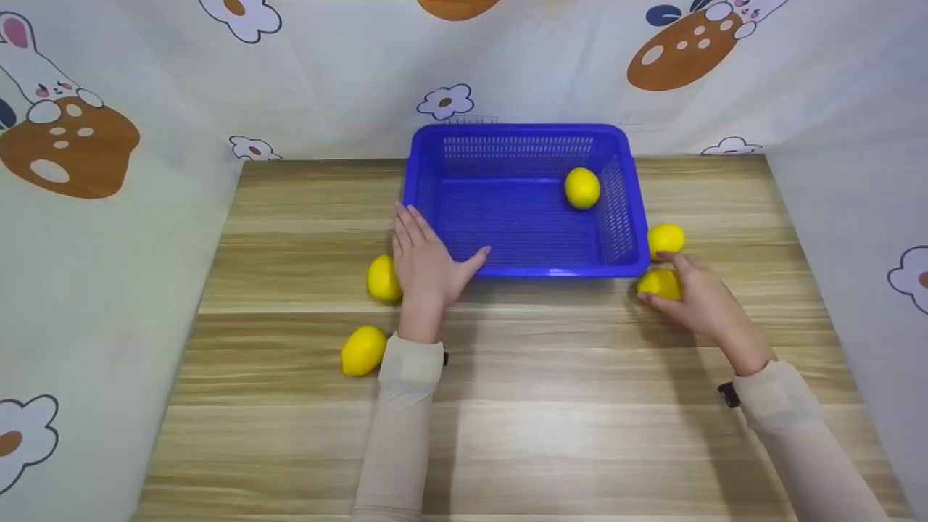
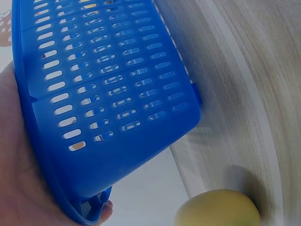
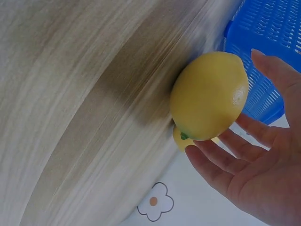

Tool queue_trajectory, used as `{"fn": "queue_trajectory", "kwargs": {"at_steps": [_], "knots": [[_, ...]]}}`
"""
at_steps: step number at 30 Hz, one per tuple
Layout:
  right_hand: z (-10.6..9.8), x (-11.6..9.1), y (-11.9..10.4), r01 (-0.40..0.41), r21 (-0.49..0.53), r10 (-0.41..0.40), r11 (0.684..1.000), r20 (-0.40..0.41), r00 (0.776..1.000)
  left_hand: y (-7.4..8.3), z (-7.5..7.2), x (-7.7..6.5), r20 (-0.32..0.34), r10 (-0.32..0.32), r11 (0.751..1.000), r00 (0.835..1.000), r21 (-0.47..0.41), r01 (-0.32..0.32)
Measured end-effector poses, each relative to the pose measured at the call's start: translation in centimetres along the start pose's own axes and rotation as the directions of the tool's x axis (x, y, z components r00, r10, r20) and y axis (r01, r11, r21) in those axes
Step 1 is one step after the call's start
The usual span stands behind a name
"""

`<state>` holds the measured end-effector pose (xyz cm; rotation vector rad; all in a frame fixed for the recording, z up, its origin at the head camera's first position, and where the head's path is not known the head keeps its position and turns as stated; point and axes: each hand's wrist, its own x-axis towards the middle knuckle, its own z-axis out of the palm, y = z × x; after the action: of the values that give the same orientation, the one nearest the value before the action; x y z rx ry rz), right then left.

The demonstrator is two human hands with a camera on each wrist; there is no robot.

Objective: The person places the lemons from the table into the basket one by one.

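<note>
A blue plastic basket (image 1: 525,271) with slotted walls stands at the back middle of the table. My left hand (image 1: 424,268) rests on its front left corner, fingers straight along the left rim and thumb spread over the front rim. Off the basket's front right corner, my right hand (image 1: 699,297) reaches around a yellow lemon (image 1: 661,285). In the right wrist view, the thumb stands apart from this lemon (image 3: 209,96), and the fingers spread loosely at its other side. Just behind it is another lemon (image 1: 666,239), beside the basket's right wall.
One lemon (image 1: 582,188) lies inside the basket, towards its back right. Left of the basket, a lemon (image 1: 383,279) sits close to my left hand, and another lemon (image 1: 364,351) lies nearer, beside the sleeve. A patterned white curtain (image 1: 348,87) borders the wooden table (image 1: 551,435).
</note>
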<state>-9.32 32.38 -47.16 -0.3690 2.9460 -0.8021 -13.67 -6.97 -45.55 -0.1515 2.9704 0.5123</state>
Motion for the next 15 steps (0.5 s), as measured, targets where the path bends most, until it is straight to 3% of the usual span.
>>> {"fn": "queue_trajectory", "kwargs": {"at_steps": [15], "knots": [[1.07, 0.23, 0.91, 0.007, -0.01, -0.007, 1.0, 0.022, 1.0, -0.02, 0.03, 0.17, 0.004, -0.002, 0.999, 1.0, 0.053, 0.001]]}}
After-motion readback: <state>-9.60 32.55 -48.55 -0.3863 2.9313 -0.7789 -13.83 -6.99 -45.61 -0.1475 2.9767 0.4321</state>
